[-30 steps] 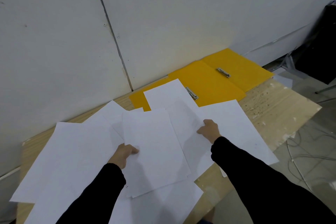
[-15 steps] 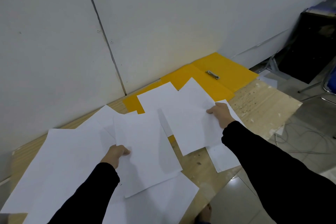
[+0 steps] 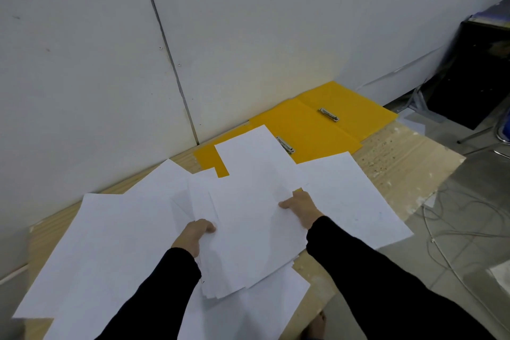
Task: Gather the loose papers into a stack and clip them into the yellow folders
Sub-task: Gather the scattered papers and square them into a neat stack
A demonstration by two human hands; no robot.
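While much of the paper lay scattered, gathering was plainly the step in hand. The left hand [image 3: 197, 232] and the right hand [image 3: 299, 210] held a partial sheaf [image 3: 248, 243] between them over the near middle of the desk [image 3: 400, 154]. The left hand gripped the sheaf's left edge with curled fingers. The right hand pinched the right edge, its thumb lying across the top sheet and its other fingers hidden beneath.

The sheaf was white, thin and far from square, its lower edges fanned out in a staggered row. Loose sheets [image 3: 96, 243] overlapped in a broad spread to the left, and a single sheet [image 3: 347, 196] lay to the right, its corner hanging past the desk's edge. A rear sheet [image 3: 254, 154] reached back over part of the yellow folders [image 3: 311, 130]; whether it belonged to the sheaf was not clear.

Both folders lay open and flat at the foot of the wall [image 3: 248, 36], overlapping each other. One metal clip [image 3: 328, 114] sat exposed on the far folder, and another just beside the rear sheet's edge.

By my judgement the task was at an early stage. The next move called for drawing in the outlying sheets, then knocking the edges square. After that, one hand would have to be freed to lift a clip.
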